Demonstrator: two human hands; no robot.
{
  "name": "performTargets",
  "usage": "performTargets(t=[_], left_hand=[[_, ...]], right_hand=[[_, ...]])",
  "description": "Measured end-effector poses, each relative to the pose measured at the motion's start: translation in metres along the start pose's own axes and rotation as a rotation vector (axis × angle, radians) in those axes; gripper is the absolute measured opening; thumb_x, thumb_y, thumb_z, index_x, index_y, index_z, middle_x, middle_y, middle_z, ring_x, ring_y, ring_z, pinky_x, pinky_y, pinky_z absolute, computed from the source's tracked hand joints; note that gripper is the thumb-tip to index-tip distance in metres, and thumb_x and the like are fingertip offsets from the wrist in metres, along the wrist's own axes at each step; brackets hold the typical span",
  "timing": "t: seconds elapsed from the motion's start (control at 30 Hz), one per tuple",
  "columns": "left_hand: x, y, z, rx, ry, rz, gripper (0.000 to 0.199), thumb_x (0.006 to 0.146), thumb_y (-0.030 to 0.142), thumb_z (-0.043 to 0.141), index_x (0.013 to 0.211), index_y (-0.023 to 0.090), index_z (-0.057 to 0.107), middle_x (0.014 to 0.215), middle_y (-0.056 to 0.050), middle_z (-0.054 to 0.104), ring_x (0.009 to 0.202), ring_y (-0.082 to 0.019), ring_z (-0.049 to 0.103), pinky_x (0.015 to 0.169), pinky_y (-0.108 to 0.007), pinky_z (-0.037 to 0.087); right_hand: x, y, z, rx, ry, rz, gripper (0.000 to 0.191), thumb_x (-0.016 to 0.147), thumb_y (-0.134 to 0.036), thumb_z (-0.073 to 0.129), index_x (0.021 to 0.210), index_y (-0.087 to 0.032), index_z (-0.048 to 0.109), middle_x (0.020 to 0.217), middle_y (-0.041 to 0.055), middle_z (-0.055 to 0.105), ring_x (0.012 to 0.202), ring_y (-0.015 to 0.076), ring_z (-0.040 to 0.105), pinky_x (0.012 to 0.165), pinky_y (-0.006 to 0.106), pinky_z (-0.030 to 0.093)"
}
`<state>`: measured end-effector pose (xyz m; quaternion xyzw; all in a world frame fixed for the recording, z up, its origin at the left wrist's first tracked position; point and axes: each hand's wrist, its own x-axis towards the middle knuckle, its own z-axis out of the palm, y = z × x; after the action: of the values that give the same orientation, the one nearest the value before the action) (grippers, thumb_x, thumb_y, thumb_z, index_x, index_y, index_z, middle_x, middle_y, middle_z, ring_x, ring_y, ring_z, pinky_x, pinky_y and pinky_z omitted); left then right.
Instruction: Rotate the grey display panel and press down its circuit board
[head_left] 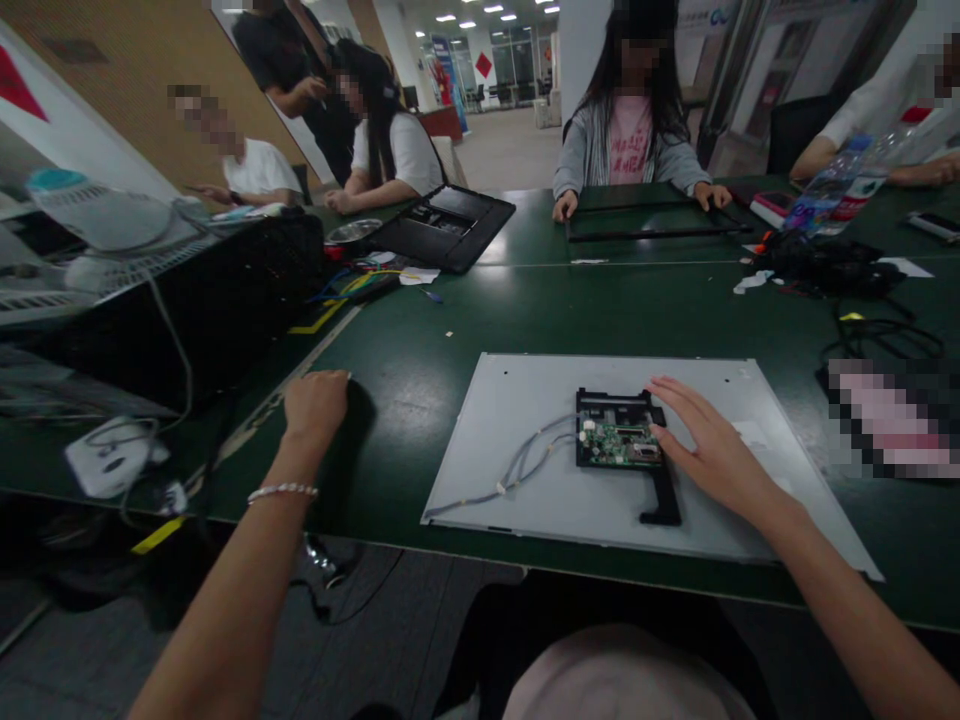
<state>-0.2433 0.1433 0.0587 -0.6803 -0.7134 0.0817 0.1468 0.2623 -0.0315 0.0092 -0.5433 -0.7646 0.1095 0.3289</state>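
A silver-grey flat panel [517, 500] lies on the green table in front of me. On it sits a black plastic bracket [667, 497] that frames a green circuit board [619, 445]. Grey cables [517, 475] run from the board's left side to the panel's lower left corner. My right hand [697, 440] is open, its fingers stretched over the bracket's right edge and its thumb beside the board. To the left of the panel, my left hand [315, 405] rests on the table as a fist. Its inner side faces away, so anything inside is hidden.
Across the table a person's hands hold a thin black frame [652, 235]. A black monitor shell [450, 225] lies at the far left. A black case [247, 290], a white adapter [112, 455], plastic bottles [832, 190] and a cable pile [825, 265] stand around the sides.
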Motion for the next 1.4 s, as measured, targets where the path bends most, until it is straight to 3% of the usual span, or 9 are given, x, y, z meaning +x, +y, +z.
performTargets(t=[0.23,0.4,0.6,0.67,0.8,0.93,1.17,1.3,1.4], left_hand=[[0.006,0.003,-0.005,0.040,-0.072,0.026,0.022,0.093,0.011,0.046,0.086,0.008,0.066,0.068,-0.003,0.058,0.074,-0.016,0.056,0.069,-0.024,0.033],[-0.002,0.028,-0.020,0.025,-0.008,0.055,0.026,0.095,0.012,0.039,0.095,0.008,0.065,0.082,-0.005,0.063,0.081,-0.018,0.058,0.074,-0.028,0.039],[-0.014,0.104,-0.044,-0.100,0.093,0.210,0.037,0.097,0.019,0.035,0.123,0.018,0.061,0.113,-0.009,0.067,0.096,-0.022,0.063,0.078,-0.031,0.044],[-0.022,0.139,-0.053,-0.165,0.111,0.296,0.037,0.098,0.021,0.035,0.123,0.022,0.063,0.113,-0.008,0.068,0.098,-0.021,0.064,0.081,-0.030,0.045],[-0.048,0.207,-0.072,-0.424,0.162,0.550,0.034,0.096,0.020,0.038,0.115,0.019,0.067,0.107,-0.010,0.071,0.097,-0.023,0.066,0.084,-0.032,0.048],[-0.064,0.258,-0.087,-0.455,0.142,0.729,0.031,0.093,0.012,0.041,0.107,0.014,0.068,0.102,-0.011,0.070,0.095,-0.021,0.065,0.085,-0.032,0.048],[-0.066,0.308,-0.092,-0.303,0.204,0.889,0.024,0.084,0.001,0.046,0.090,0.010,0.067,0.090,-0.013,0.067,0.088,-0.021,0.062,0.078,-0.031,0.046],[-0.069,0.320,-0.091,-0.239,0.266,0.892,0.026,0.082,-0.001,0.048,0.099,0.010,0.065,0.086,-0.012,0.068,0.083,-0.022,0.061,0.075,-0.033,0.042],[-0.072,0.323,-0.094,-0.230,0.279,0.890,0.019,0.084,0.002,0.051,0.092,0.011,0.066,0.085,-0.012,0.069,0.086,-0.024,0.061,0.077,-0.036,0.039]], right_hand=[[-0.003,-0.001,-0.005,0.006,0.023,-0.010,0.053,0.098,-0.031,0.042,0.149,-0.033,0.032,0.149,0.0053,0.044,0.142,0.0259,0.037,0.118,0.053,0.031],[-0.003,0.001,-0.008,0.004,0.034,-0.005,0.053,0.098,-0.030,0.042,0.150,-0.034,0.031,0.149,0.0051,0.045,0.141,0.0264,0.038,0.117,0.054,0.031],[-0.004,0.003,-0.009,-0.002,0.043,0.007,0.054,0.097,-0.028,0.042,0.149,-0.033,0.031,0.147,0.0060,0.046,0.139,0.0269,0.040,0.116,0.053,0.033],[-0.005,0.003,-0.010,-0.005,0.045,0.015,0.053,0.097,-0.028,0.041,0.149,-0.033,0.031,0.146,0.0068,0.047,0.139,0.0274,0.041,0.116,0.054,0.034],[-0.005,0.006,-0.011,-0.006,0.051,0.022,0.053,0.097,-0.029,0.041,0.149,-0.032,0.033,0.145,0.0072,0.049,0.138,0.0278,0.042,0.115,0.054,0.035],[-0.006,0.010,-0.011,-0.011,0.063,0.012,0.053,0.096,-0.028,0.042,0.148,-0.030,0.035,0.144,0.0078,0.050,0.137,0.0282,0.043,0.114,0.056,0.035],[-0.006,0.015,-0.013,-0.034,0.059,-0.006,0.049,0.096,-0.025,0.042,0.145,-0.026,0.038,0.145,0.0088,0.049,0.138,0.0254,0.041,0.116,0.052,0.034],[-0.006,0.015,-0.014,-0.045,0.050,-0.011,0.049,0.096,-0.023,0.041,0.145,-0.026,0.037,0.145,0.0097,0.049,0.139,0.0244,0.040,0.116,0.051,0.033],[-0.006,0.015,-0.014,-0.049,0.045,-0.013,0.049,0.096,-0.023,0.042,0.145,-0.025,0.037,0.144,0.0101,0.050,0.139,0.0244,0.040,0.116,0.051,0.033]])
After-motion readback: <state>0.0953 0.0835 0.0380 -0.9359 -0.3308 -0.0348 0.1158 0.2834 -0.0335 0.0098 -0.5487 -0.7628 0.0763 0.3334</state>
